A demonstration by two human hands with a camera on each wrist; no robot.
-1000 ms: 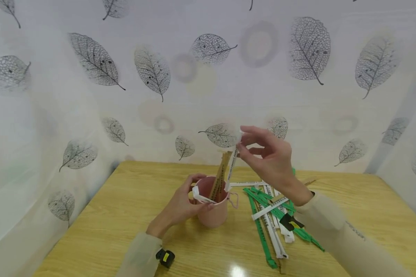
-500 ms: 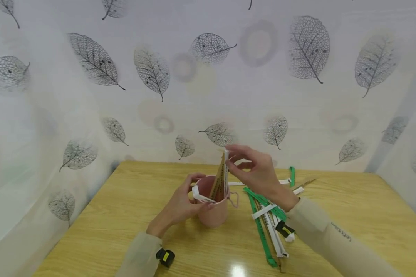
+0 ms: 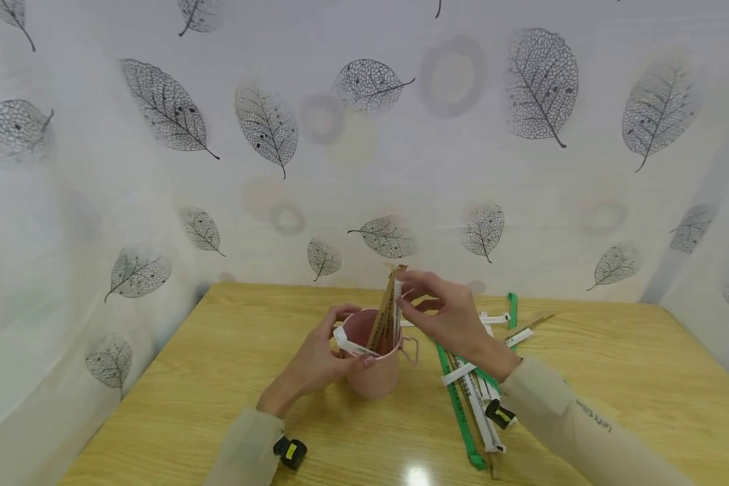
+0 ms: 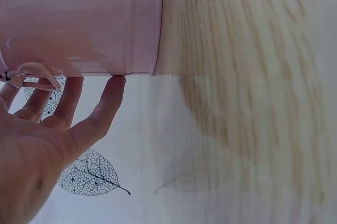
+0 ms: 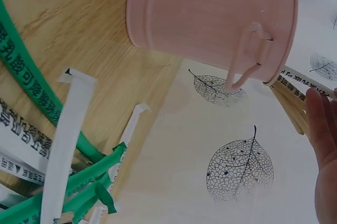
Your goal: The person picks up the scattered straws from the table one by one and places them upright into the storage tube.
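Observation:
A pink metal mug [image 3: 373,378] with a wire-like side handle [image 5: 247,58] stands upright on the table. My left hand [image 3: 322,361] grips it at the rim, thumb on the near side and fingers round the far side; the left wrist view shows those fingers [image 4: 108,103] against its wall. Inside lean several brown paper-wrapped straws [image 3: 381,324] and a white wrapped straw [image 3: 355,345] bent over the left rim. Above the mug's right side, my right hand [image 3: 446,314] pinches the upper end of another white wrapped straw [image 3: 397,314], whose lower part is inside the mug.
Right of the mug lies a loose, crossing pile of white wrapped straws [image 3: 480,418], green wrapped straws [image 3: 462,422] and brown ones, partly under my right forearm. The wooden table [image 3: 219,378] meets a leaf-patterned backdrop [image 3: 364,169] behind and at both sides.
My right hand has come down and left, lowering the white wrapped straw into the mug beside the brown ones. The left hand and mug have stayed in place.

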